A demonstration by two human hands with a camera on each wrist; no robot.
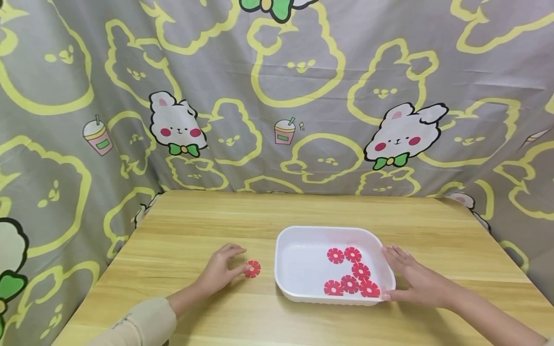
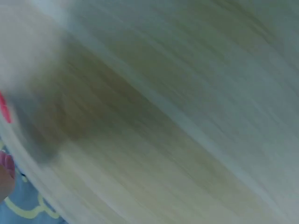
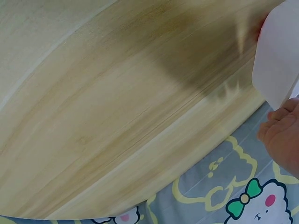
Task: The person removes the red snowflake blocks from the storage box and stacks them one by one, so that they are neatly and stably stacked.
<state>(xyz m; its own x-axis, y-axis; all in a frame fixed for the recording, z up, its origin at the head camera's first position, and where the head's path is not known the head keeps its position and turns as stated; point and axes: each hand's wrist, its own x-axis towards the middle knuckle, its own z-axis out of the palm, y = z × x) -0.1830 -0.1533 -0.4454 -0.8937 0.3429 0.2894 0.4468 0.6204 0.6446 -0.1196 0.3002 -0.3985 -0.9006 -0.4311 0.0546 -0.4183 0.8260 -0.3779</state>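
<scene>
A red flower-shaped disc [image 1: 253, 269] with notched edges and a pale centre is by my left hand [image 1: 218, 271]. The left thumb tip touches its near side, while the other fingers stretch out loosely, apart from it. A sliver of red shows at the edge of the left wrist view. To the right is a white plastic basin [image 1: 303, 295] with several red flower discs [image 1: 349, 284] lying in its right half. My right hand [image 1: 417, 281] rests against the basin's right end, fingers spread along the rim and thumb at the near corner.
Everything stands on a light wood-grain table [image 1: 195, 221]. A grey curtain [image 1: 233, 77] printed with yellow outlines and white rabbits hangs behind it and at both sides. In the right wrist view the table's curved-looking edge meets the printed cloth [image 3: 224, 172].
</scene>
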